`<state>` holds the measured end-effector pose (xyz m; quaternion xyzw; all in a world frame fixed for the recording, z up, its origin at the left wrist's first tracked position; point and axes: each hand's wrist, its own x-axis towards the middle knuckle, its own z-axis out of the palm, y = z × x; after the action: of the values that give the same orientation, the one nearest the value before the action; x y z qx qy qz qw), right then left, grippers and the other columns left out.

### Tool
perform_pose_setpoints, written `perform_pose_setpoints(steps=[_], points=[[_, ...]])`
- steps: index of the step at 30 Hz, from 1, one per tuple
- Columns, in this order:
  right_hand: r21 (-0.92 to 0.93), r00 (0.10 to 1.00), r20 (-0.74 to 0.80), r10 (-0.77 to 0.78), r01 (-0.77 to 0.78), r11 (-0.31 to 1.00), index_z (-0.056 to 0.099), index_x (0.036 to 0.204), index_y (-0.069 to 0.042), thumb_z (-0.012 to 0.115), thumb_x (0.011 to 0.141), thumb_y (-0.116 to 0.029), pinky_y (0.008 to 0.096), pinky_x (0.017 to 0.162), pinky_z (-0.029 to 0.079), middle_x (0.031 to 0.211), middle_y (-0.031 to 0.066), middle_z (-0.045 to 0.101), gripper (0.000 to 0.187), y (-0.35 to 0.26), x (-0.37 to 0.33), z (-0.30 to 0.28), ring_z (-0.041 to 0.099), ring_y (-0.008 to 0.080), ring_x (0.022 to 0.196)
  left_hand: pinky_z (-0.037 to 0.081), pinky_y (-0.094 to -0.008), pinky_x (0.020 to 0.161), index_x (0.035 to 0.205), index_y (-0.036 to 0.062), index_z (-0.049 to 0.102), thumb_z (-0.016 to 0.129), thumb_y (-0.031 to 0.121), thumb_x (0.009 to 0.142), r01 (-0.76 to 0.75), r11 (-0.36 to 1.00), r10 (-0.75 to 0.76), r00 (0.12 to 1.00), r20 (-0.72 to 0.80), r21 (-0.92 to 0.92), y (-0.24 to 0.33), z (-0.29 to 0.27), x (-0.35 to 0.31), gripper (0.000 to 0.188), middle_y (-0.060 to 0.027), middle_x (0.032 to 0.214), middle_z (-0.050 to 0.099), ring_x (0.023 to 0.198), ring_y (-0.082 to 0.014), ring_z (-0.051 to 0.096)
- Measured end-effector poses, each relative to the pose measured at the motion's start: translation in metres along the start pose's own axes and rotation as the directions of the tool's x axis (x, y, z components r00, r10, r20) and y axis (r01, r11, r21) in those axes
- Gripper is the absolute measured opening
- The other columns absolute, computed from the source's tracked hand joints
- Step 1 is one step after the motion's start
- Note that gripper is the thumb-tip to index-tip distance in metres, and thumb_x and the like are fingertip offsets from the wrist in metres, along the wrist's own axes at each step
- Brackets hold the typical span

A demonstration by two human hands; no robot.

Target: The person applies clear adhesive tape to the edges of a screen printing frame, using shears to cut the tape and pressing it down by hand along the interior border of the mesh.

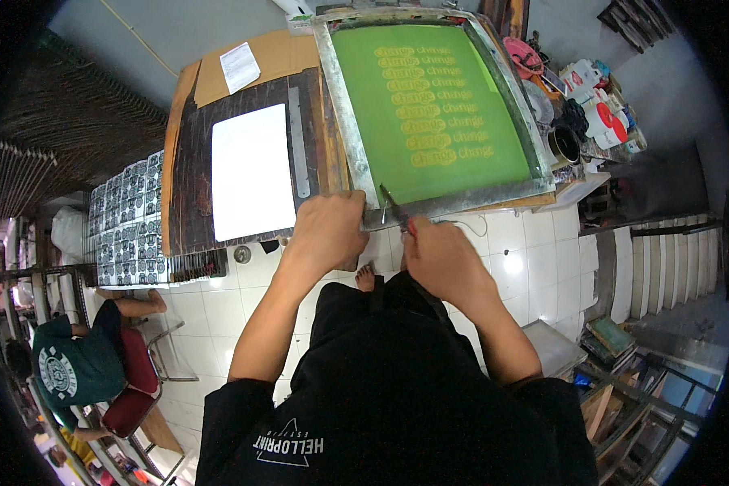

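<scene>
screen frame (344, 105), metal-edged with green mesh and rows of yellow lettering, lies flat on the work table (188, 162). left hand (328, 231) rests on the frame's near edge, fingers curled down over the rim, clamped on it. right hand (441, 257) sits just right of the left one, closed around a red-handled tool (397, 209), apparently pliers, though the view is too small to be sure; its tip touches the frame's near edge. white sheet (253, 170) lies left of the frame. paint tubs (599, 109) stand right of the frame. seated person (77, 360) is well left of the frame, below the table.
</scene>
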<state>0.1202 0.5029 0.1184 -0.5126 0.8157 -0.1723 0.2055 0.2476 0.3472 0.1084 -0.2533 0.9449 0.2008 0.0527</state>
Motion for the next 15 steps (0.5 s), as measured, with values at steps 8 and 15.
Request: perform_pose_setpoints(steps=[8, 15], points=[[-0.078, 0.974, -0.132, 0.185, -0.196, 0.978, 0.052, 0.118, 0.003, 0.077, 0.087, -0.036, 0.0545, 0.073, 0.052, 0.084, 0.0288, 0.069, 0.056, 0.049, 0.039, -0.003, 0.068, 0.0483, 0.084, 0.054, -0.0488, 0.081, 0.113, 0.0014, 0.066, 0.077, 0.023, 0.073, 0.049, 0.998, -0.048, 0.998, 0.035, -0.03, 0.003, 0.003, 0.0, 0.047, -0.0224, 0.099, 0.071, 0.092, -0.0406, 0.069], [0.064, 0.973, -0.1, 0.209, -0.203, 0.977, 0.052, 0.123, 0.002, 0.078, 0.085, -0.035, 0.0525, 0.074, 0.052, 0.088, 0.0272, 0.069, 0.058, 0.061, 0.043, 0.0, 0.068, 0.0468, 0.086, 0.057, -0.0415, 0.08, 0.121, 0.0007, 0.067, 0.082, 0.026, 0.073, 0.183, 0.945, -0.182, 0.983, 0.029, -0.272, 0.002, -0.012, -0.017, 0.056, -0.0246, 0.105, 0.072, 0.088, -0.0363, 0.072]])
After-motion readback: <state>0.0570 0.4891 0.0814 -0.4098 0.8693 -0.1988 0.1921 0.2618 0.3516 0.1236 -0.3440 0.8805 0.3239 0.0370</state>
